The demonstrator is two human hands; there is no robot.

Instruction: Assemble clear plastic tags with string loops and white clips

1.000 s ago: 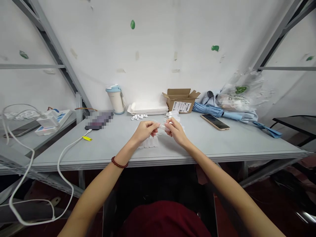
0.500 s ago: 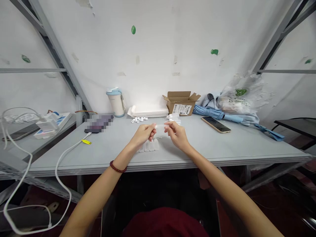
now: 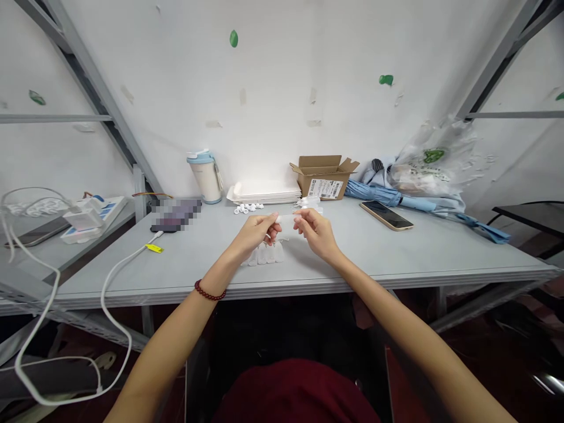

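Between my two hands, level above the table, is a small translucent white plastic piece [image 3: 286, 218]; its exact kind is too small to make out. My left hand [image 3: 258, 232] pinches its left end with thumb and fingers. At its right end my right hand [image 3: 318, 234] is closed, thumb and fingertips together. Several small clear plastic containers [image 3: 267, 254] lie in a row on the table just below my left hand. Behind the hands sit a cluster of small white caps [image 3: 248, 208] and more clear plastic pieces [image 3: 309, 202].
Along the wall stand a tumbler [image 3: 207, 179], a stack of white trays or sheets [image 3: 264, 194] and an open cardboard box [image 3: 326, 187]. A phone [image 3: 386, 215], a folded blue umbrella [image 3: 374, 192] and a plastic bag [image 3: 434, 170] lie right. A white cable [image 3: 115, 270] hangs over the left edge.
The view has tilted and shifted slightly. Both hands keep hold of the translucent piece in nearly the same place, with only small finger movement.
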